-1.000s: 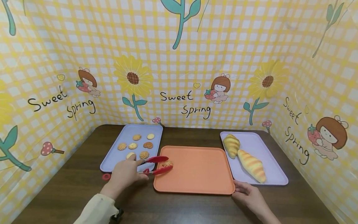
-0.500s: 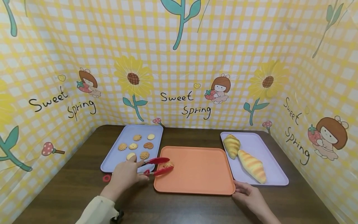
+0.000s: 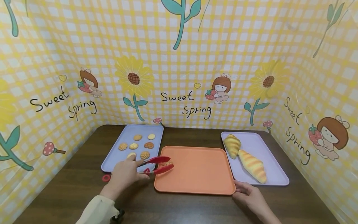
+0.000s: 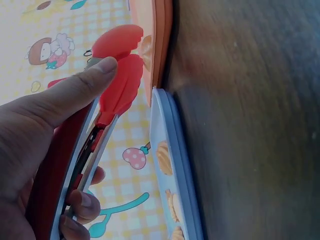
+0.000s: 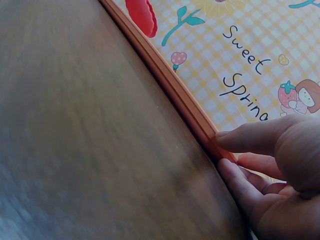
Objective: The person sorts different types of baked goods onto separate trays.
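Note:
My left hand holds a pair of red-tipped tongs, thumb along one arm and fingers curled round the other. In the head view the tong tips reach over the left edge of the orange tray. A small golden cookie shows between the tips, partly hidden by them. At the tray's near right corner, my right hand pinches the rim, thumb on top and fingers at the outer side, as the right wrist view shows.
Left of the orange tray, a blue tray carries several cookies. A lilac tray on the right bears two croissant-shaped breads. All stand on a dark wooden table, with a checked cloth behind.
The cookie sits slightly lower behind the tong tips and shows less than before. The right hand keeps its place at the tray corner.

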Demonstrator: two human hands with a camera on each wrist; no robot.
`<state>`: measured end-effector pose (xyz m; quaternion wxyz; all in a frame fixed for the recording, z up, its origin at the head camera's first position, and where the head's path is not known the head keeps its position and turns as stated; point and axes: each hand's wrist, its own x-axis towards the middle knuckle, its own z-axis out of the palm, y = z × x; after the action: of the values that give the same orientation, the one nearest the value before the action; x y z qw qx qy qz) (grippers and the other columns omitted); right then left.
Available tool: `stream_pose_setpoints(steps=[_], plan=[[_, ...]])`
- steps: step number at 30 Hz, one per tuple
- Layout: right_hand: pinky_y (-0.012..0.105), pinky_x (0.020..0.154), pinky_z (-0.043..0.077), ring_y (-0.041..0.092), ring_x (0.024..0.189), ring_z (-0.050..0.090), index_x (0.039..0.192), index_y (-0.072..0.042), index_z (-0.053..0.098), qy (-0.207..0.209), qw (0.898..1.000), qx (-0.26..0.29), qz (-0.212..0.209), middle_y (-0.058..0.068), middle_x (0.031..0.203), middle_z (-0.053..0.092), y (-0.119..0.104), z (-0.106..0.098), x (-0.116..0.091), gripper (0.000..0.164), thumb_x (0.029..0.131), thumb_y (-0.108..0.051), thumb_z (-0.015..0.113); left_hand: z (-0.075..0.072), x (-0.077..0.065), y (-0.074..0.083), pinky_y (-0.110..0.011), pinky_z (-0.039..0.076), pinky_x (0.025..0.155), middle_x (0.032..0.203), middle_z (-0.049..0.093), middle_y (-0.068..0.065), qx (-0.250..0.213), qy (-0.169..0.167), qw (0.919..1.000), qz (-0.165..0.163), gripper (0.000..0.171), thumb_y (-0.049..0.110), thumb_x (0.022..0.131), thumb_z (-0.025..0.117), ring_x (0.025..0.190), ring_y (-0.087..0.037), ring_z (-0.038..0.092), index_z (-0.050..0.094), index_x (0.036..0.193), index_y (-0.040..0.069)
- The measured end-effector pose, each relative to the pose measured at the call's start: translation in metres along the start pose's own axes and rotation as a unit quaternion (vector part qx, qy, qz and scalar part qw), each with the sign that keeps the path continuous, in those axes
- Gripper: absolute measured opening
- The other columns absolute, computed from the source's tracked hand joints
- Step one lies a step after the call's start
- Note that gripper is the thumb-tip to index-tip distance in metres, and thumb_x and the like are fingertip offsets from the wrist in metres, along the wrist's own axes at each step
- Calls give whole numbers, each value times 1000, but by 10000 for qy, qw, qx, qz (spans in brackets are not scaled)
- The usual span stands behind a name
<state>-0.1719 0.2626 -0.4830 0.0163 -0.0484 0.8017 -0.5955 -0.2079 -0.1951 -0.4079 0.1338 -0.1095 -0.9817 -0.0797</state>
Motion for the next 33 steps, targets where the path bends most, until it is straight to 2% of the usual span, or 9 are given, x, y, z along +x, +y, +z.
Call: stream_pose_setpoints(steps=[4, 14, 20, 24, 31, 33], plan=[[24, 78, 54, 10, 91, 66, 132, 18, 52, -8, 10000, -34, 7, 24, 109, 68, 1, 0, 0, 56, 84, 1, 76, 1, 2, 1, -34, 37, 49, 85, 51, -9, 2, -141, 9999, -75, 78, 53, 61, 91, 54, -20, 42, 72, 123, 9], [24, 79, 54, 12, 93, 67, 131, 17, 53, 17, 10000, -40, 57, 24, 111, 68, 3, 0, 1, 56, 84, 0, 77, 4, 5, 5, -34, 37, 48, 85, 46, -10, 4, -225, 9996, -155, 87, 56, 58, 91, 54, -21, 42, 70, 125, 6], [24, 80, 54, 12, 94, 67, 132, 18, 52, -45, 10000, 2, -5, 25, 112, 68, 2, 0, 1, 56, 85, -1, 77, 6, 11, 4, -37, 43, 51, 89, 50, -12, 66, -436, 9987, -244, 87, 61, 59, 88, 58, -22, 45, 70, 125, 7], [24, 80, 54, 13, 94, 67, 132, 17, 53, -37, 10000, -14, 35, 24, 112, 68, 1, 0, 0, 57, 84, -2, 77, 3, 12, 6, -40, 47, 54, 93, 53, -13, 80, -539, 9984, -178, 86, 62, 60, 87, 61, -23, 49, 71, 123, 7], [24, 79, 54, 12, 92, 67, 131, 18, 52, 41, 10000, 38, 27, 24, 111, 67, 1, 1, -1, 55, 84, 1, 76, 2, 10, 8, -49, 53, 65, 115, 60, -25, 22, -520, 9986, -42, 84, 60, 63, 86, 72, -30, 60, 70, 125, 6], [24, 79, 54, 11, 91, 67, 131, 18, 53, 91, 9999, 69, 11, 24, 112, 66, 0, 2, -1, 55, 84, 2, 76, 3, 9, 7, -47, 53, 63, 111, 61, -22, -8, -485, 9988, -20, 80, 59, 64, 86, 69, -28, 59, 71, 123, 7]])
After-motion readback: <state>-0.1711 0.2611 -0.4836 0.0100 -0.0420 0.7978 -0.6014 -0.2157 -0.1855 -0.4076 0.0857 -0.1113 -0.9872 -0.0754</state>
